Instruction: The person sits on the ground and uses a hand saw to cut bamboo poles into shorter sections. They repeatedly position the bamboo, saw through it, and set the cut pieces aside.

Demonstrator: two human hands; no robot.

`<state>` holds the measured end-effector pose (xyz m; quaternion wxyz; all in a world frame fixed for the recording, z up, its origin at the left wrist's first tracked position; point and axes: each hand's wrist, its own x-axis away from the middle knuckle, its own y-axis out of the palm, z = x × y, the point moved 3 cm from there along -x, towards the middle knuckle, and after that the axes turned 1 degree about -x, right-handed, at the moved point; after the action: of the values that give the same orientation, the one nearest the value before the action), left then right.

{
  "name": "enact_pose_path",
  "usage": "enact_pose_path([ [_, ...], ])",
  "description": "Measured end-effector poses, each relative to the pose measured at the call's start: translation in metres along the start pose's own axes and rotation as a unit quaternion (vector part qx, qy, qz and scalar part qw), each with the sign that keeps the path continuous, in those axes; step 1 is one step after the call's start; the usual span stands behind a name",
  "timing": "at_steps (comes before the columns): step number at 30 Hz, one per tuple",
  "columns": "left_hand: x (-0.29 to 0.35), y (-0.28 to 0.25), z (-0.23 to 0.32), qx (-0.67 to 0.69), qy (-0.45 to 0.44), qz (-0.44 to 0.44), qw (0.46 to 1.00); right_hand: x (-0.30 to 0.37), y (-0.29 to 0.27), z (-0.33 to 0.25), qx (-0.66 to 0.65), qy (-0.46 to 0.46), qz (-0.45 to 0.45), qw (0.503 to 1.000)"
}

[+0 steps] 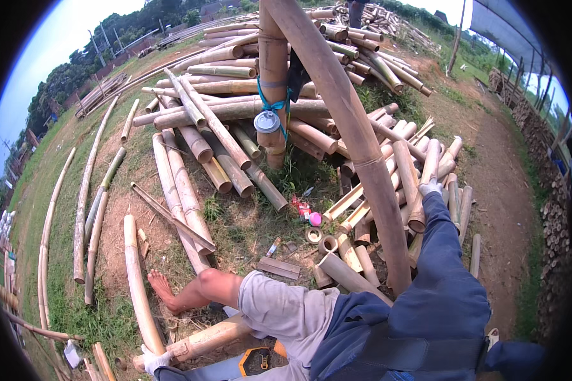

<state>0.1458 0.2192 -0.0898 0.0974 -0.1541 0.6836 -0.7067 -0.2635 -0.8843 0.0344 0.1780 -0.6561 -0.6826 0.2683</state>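
A thick bamboo pole (pixel 200 341) lies across the bottom, running under my bent left leg. My left hand (pixel 154 359), in a white glove, is closed on this pole near its left end; part of the grip is hidden. Beside that hand is the lower end of another long bamboo pole (pixel 140 286). My right arm reaches out to the stacked bamboo at the right. There my gloved right hand (pixel 431 187) is closed around a bamboo length (pixel 429 162). Below my left leg lies a handsaw with an orange and black handle (pixel 255 360), its blade (pixel 213 369) toward my left hand.
A bamboo post (pixel 273 70) carries a lidded cup (pixel 267 122) and blue ties. One curved bamboo pole (pixel 362 140) leans close in front of me. Large bamboo piles (pixel 229 86) rise behind; short cut pieces (pixel 349 273) and a pink round object (pixel 315 219) lie nearby. Another person (pixel 356 11) stands far back.
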Motion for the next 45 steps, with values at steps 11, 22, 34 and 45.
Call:
enact_pose_path([
  [11,0.052,-0.043,-0.010,0.167,-0.045,-0.103,0.980,-0.009,-0.034,-0.012,0.158,-0.131,0.162,0.965],
  [22,0.170,-0.195,0.078,0.245,0.038,0.271,0.930,0.309,0.187,-0.279,-0.293,-0.515,-0.301,0.747],
  [34,0.258,-0.267,0.127,0.331,0.214,0.455,0.798,0.712,0.408,-0.385,-0.285,-0.632,-0.438,0.572],
  [45,0.244,-0.286,0.100,0.475,0.225,0.466,0.712,0.734,0.361,-0.475,-0.396,-0.483,-0.565,0.539],
])
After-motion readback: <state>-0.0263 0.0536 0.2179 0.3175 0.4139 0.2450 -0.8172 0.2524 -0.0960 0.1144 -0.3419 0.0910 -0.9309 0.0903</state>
